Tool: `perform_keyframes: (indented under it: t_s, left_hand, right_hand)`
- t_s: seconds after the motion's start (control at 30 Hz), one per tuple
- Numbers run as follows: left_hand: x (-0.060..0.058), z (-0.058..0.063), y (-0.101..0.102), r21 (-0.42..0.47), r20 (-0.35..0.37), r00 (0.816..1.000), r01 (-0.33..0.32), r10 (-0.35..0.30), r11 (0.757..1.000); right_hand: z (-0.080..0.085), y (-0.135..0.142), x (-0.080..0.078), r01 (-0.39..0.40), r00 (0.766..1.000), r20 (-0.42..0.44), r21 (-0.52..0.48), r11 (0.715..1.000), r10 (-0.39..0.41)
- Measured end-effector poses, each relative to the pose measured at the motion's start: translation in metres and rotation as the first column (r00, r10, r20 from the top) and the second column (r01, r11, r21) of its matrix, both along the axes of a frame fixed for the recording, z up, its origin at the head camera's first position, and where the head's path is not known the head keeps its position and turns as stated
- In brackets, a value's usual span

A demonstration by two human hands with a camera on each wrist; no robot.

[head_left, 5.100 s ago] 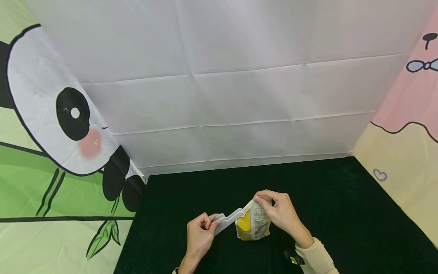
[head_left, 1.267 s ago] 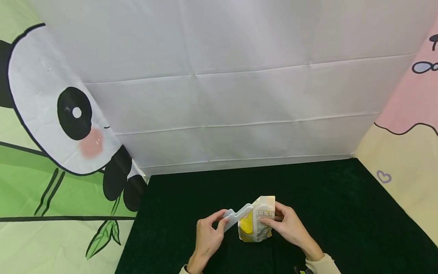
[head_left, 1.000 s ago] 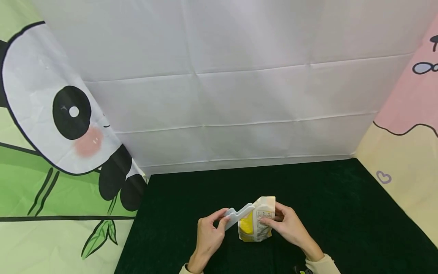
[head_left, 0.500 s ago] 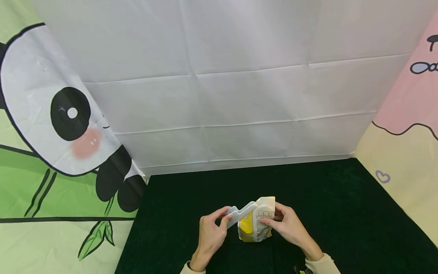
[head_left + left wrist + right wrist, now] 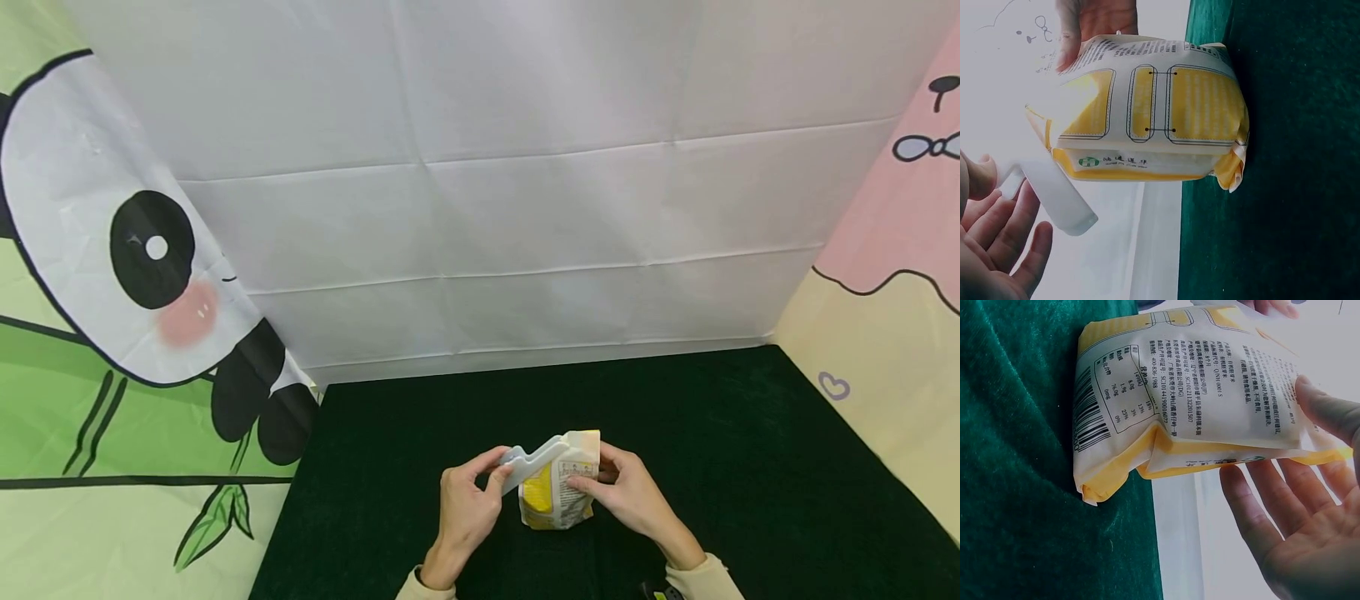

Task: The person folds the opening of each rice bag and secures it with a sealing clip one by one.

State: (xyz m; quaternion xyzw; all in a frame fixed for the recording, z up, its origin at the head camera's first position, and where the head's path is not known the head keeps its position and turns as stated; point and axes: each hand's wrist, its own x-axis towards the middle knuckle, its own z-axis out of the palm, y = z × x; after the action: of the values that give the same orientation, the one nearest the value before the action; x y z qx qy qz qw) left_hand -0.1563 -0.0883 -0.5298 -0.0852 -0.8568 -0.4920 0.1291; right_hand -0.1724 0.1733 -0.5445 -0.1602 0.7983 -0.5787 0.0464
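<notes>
A yellow and white food packet [image 5: 557, 497] with printed text stands upright on the dark green cloth. My left hand [image 5: 467, 507] pinches a white plastic bag clip [image 5: 534, 458] between thumb and fingers. This clip slants up to the right, its far end lying over the packet's upper left edge. From the right side my right hand [image 5: 630, 493] holds the packet, thumb on the printed face and fingers behind. In the left wrist view the clip [image 5: 1063, 199] sits beside the packet's top edge. The right wrist view shows a barcode on the packet [image 5: 1191, 394].
Dark green cloth [image 5: 420, 425] covers the table. A white sheet [image 5: 525, 208] rises behind it, with a panda-printed sheet [image 5: 82, 250] at left and a pink and cream sheet [image 5: 877, 350] at right. A small dark object [image 5: 662, 592] lies by the right sleeve.
Compared with about five seconds ago, my right hand has gone from the packet's top corner down to its side. Lately my left hand and the clip have crept right and slightly up along the packet.
</notes>
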Motion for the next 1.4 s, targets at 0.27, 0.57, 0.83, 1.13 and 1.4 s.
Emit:
perform_keyframes:
  t_s: [0.27,0.57,0.83,1.13,1.4]
  left_hand:
    - [-0.001,0.004,0.006,0.036,-0.008,1.0,0.0,0.0,0.999]
    - [-0.005,0.005,0.009,0.069,-0.003,1.0,-0.013,0.014,0.998]
    - [-0.013,0.005,0.01,0.094,-0.001,1.0,-0.022,0.023,0.995]
    - [-0.011,0.01,0.014,0.075,-0.02,0.999,-0.033,0.035,0.997]
    - [-0.011,0.013,0.017,0.05,-0.047,0.999,-0.001,0.003,0.999]
  right_hand:
    - [0.001,0.001,0.0,-0.006,1.0,0.001,-0.01,1.0,0.006]
    - [0.003,0.0,-0.004,-0.02,1.0,0.013,-0.025,1.0,0.02]
    - [-0.003,-0.002,-0.013,-0.029,1.0,-0.004,-0.028,0.999,0.029]
    - [-0.006,-0.004,-0.016,-0.015,1.0,-0.005,-0.022,1.0,0.015]
    - [-0.004,-0.005,-0.017,-0.023,1.0,0.002,-0.041,0.999,0.023]
